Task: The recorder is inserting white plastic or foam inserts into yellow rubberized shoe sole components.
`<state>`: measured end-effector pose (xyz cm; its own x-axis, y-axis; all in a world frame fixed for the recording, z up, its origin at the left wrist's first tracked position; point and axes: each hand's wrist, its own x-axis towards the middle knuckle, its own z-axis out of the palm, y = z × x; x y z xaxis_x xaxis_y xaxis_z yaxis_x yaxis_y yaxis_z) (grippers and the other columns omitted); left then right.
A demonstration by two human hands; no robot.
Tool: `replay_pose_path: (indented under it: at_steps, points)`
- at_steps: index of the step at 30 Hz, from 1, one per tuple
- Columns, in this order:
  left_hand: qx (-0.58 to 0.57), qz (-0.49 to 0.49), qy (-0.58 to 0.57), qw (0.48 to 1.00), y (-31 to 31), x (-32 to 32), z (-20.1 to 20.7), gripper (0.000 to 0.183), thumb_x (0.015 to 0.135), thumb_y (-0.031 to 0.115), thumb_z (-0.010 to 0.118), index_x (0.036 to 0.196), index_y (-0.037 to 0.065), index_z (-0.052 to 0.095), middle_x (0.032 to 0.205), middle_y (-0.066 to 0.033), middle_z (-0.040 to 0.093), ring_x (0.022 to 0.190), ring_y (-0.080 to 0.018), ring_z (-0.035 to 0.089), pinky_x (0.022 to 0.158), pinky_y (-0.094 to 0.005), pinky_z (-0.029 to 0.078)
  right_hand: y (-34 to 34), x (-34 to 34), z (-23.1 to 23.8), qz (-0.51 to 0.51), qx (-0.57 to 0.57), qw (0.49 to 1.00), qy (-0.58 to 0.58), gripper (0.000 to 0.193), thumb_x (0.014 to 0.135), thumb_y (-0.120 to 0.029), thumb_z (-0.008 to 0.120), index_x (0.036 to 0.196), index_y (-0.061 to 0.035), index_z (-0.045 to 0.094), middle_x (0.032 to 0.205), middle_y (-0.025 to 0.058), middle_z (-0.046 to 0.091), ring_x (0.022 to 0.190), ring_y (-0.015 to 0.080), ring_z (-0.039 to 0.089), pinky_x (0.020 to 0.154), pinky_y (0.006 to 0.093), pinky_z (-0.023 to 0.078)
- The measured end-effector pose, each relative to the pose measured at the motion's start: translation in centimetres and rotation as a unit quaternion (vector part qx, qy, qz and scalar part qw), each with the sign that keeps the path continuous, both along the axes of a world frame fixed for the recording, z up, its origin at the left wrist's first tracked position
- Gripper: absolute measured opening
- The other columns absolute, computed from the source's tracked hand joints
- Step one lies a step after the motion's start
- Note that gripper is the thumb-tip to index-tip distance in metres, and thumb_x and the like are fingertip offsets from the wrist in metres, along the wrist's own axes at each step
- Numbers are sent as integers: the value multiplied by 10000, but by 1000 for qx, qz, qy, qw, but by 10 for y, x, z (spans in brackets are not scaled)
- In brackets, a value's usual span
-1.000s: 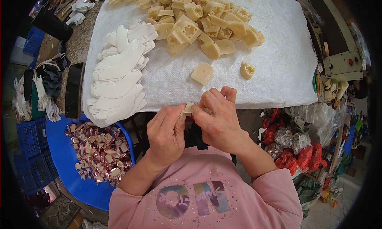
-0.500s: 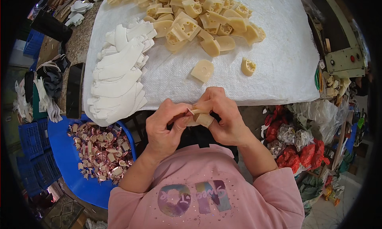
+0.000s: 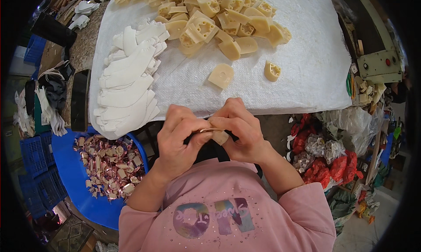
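In front of my chest, my left hand (image 3: 179,136) and my right hand (image 3: 240,130) are both closed on a small cream shoe heel (image 3: 220,137). A thin strip edge shows between my fingertips along the heel; my fingers hide most of both. Just beyond my hands, two loose cream plastic heels lie on a white woven sheet (image 3: 302,85): a flat-faced heel (image 3: 221,76) and a hollow-side-up heel (image 3: 272,71). Farther back is a large pile of cream heels (image 3: 228,22). Overlapping white curved cut pieces (image 3: 127,81) are stacked at the left.
A blue tub (image 3: 81,195) at lower left holds many shiny pink covered heels (image 3: 112,166). A dark phone (image 3: 80,98) and a black cylinder (image 3: 53,30) are left of the sheet. Red and clear plastic bags (image 3: 326,164) lie to the right, below a machine box (image 3: 380,68).
My fingers have shifted on the heel, turning it slightly, with the left hand's grip now nearer its top edge. The pile and the loose heels lie as before.
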<state>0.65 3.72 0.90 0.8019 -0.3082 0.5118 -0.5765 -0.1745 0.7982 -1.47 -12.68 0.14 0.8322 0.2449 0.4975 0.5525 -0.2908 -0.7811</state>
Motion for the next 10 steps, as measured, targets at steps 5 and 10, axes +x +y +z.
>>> replay_pose_path:
  at_steps: [5,10]
  points:
    - [23,43,-76,996,14,0,-8,214,634,-19,740,810,63,650,733,-43,491,696,-220,473,591,-295,415,3,3,-1,-36,-82,993,-77,266,665,-33,700,908,-43,592,897,82,568,800,254,494,699,369,376]
    - [-39,70,-24,997,27,3,-14,242,686,-66,712,876,70,648,805,-27,496,768,-208,496,655,-309,420,-2,-4,22,-65,-72,995,-35,345,678,-143,741,982,-45,610,1170,157,533,939,293,470,814,425,396]
